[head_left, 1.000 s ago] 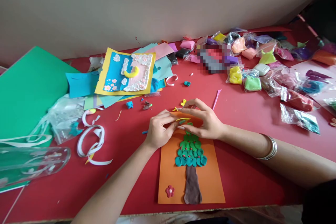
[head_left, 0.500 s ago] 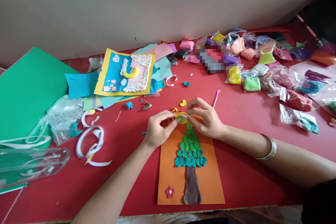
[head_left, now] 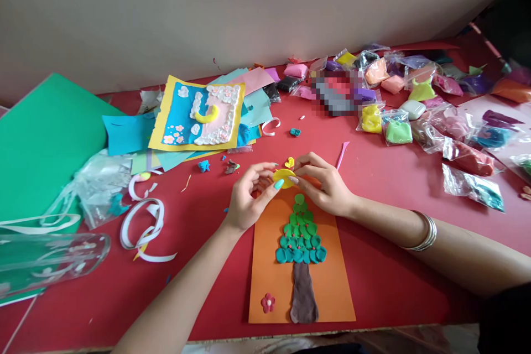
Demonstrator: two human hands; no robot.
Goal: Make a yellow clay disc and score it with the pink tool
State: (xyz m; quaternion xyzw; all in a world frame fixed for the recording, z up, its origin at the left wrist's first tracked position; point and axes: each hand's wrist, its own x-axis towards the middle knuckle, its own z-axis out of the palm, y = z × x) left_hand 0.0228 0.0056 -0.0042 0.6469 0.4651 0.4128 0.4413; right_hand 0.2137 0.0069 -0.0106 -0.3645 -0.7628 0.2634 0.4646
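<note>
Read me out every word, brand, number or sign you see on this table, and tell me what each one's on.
No readable text anywhere.
Orange sheet: a clay tree and flower, no lettering.
Yellow disc: no visible writing.
Small bags, such as the one with yellow clay: nothing legible; any print is too small or blurred.
Pixelated patch: whatever it covers can't be read.
</note>
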